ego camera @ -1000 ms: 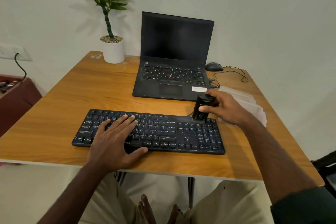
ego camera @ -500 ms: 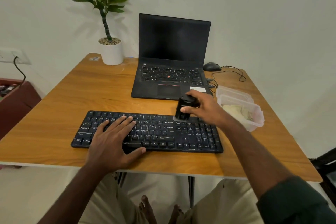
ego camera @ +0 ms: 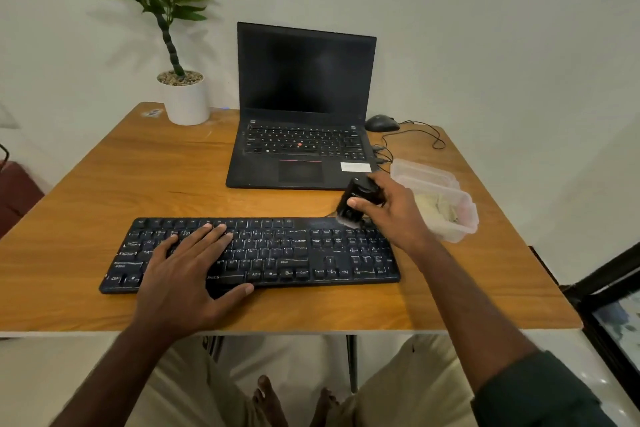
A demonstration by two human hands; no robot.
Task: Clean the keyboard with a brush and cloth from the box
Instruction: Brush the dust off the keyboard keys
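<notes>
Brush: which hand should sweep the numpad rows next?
Right. The right hand already grips the brush, bristles at the keyboard's top right edge. The left hand lies flat on the left keys, steadying it.

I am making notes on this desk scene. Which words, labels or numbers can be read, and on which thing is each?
"Ctrl", "Alt", "Shift": key legends on the black keyboard.
"NICS": end of a brand word on its front edge; the left hand hides the start.
White sticker on the laptop: too blurred.
Mark on the brush in the right hand: too small.
</notes>
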